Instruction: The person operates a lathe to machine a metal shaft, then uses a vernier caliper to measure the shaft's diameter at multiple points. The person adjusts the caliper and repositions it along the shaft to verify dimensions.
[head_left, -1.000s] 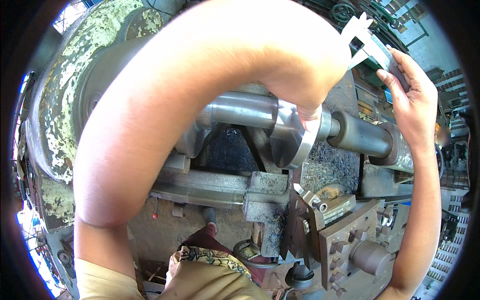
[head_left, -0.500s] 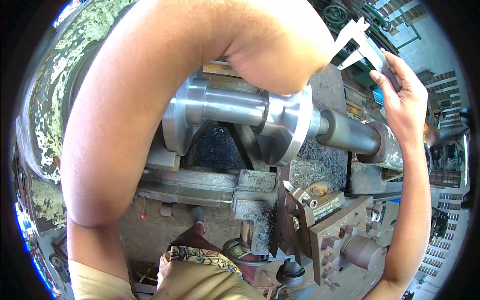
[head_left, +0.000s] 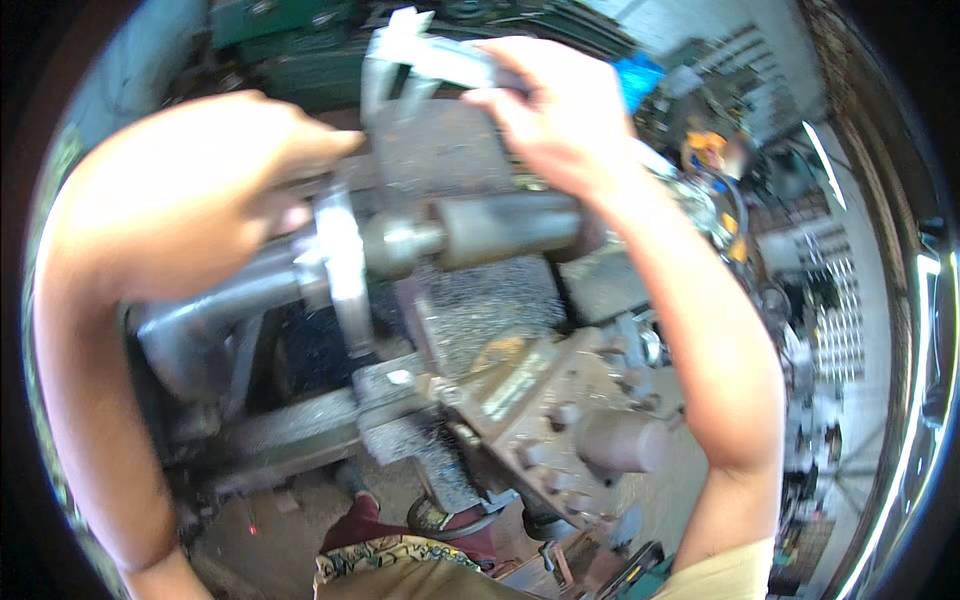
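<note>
My right hand [head_left: 565, 115] grips a metal vernier caliper [head_left: 452, 64] by its beam. The caliper's jaws point down, apart, beyond a shiny turned steel shaft [head_left: 235, 285] mounted in a lathe. My left hand [head_left: 265, 160] is over the shaft, close to its bright round flange [head_left: 343, 255]. One of its fingers stretches toward the right. Motion blur and the hand itself hide its other fingers, so contact with the shaft cannot be told.
A dark cylindrical tailstock part [head_left: 510, 225] lines up with the shaft's right end. Nearer me stand a tool post [head_left: 530, 425] with several bolts and a round knob [head_left: 625, 440]. Metal chips [head_left: 490, 305] lie beneath the shaft. Green machinery [head_left: 285, 30] stands at the back.
The view has shifted. My right hand has moved left with the caliper, now nearer the flange. My left forearm no longer covers the middle, and my left hand's fingers have come into sight.
</note>
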